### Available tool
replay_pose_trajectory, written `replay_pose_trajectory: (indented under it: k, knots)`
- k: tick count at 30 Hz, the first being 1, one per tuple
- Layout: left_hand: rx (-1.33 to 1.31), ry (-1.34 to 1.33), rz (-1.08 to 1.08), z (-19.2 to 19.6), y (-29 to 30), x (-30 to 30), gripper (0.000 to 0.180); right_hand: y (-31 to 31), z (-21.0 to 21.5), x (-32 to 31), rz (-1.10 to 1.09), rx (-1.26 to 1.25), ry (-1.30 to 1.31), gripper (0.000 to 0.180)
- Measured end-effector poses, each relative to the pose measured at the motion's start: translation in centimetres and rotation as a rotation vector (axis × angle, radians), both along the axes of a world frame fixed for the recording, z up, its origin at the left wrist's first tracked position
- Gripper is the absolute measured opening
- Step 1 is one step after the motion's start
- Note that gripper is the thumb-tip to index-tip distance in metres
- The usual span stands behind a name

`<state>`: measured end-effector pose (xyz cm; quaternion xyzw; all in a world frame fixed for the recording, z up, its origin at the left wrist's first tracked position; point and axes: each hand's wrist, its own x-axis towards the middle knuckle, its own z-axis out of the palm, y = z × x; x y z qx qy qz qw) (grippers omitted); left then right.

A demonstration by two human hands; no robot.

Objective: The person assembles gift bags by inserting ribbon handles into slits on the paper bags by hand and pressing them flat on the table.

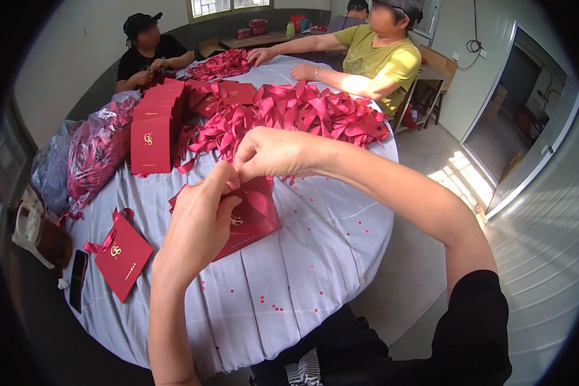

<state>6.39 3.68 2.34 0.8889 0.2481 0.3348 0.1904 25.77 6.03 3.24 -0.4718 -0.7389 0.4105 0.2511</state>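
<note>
Before me on the cloth-covered table is a red paper gift bag (pixel 262 212) with a gold emblem, tilted and partly hidden by my hands. My left hand (pixel 199 215) is closed on its upper edge, with the thumb across the front. Close against those fingertips, my right hand (pixel 270 153) makes a pinch at the bag's top. What sits between its fingers is too hidden to name. Beyond my hands spreads a big heap of red ribbons (pixel 302 116). A finished-looking bag (pixel 123 258) with a ribbon bow lies flat to the left.
A row of red bags (pixel 152 143) and a clear plastic sack (pixel 96 151) of red pieces lie at the left. Beside the near bag is a black phone (pixel 78 280). Small red dots (pixel 276 307) dot the tablecloth (pixel 341 276). Co-workers (pixel 383 58) sit across the table.
</note>
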Motion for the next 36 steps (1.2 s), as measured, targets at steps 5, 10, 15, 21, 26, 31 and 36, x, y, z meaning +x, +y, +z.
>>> replay_pose_trajectory:
  k: [5, 10, 15, 21, 26, 31, 36]
  knots:
    - [-0.058, 0.009, -0.020, 0.2, -0.2, 0.2, 0.023, 0.4, -0.6, 0.2, -0.143, 0.047, 0.148, 0.015]
    - [-0.055, 0.013, 0.030, 0.3, -0.6, 0.4, 0.021, 1.2, 1.3, 1.3, -0.092, 0.102, 0.350, 0.016]
    - [-0.085, 0.031, 0.014, 0.4, -0.5, 0.5, 0.019, 2.3, 1.4, 1.4, -0.256, 0.235, 0.390, 0.015]
    - [-0.011, 0.113, 0.045, 0.3, -0.8, 0.4, 0.015, 3.2, 1.1, 2.3, -0.362, 0.334, 0.541, 0.016]
    - [-0.063, 0.155, 0.042, 0.8, -1.0, 0.7, 0.016, 3.5, 0.4, 2.6, -0.315, 0.389, 0.601, 0.018]
    - [0.006, 0.119, 0.071, 0.0, -0.8, 0.6, 0.021, 2.5, -1.3, 2.8, -0.290, 0.299, 0.450, 0.034]
    - [0.023, 0.115, 0.080, 0.0, -0.9, 0.7, 0.020, -0.4, -2.9, 4.1, -0.221, -0.008, 0.092, 0.082]
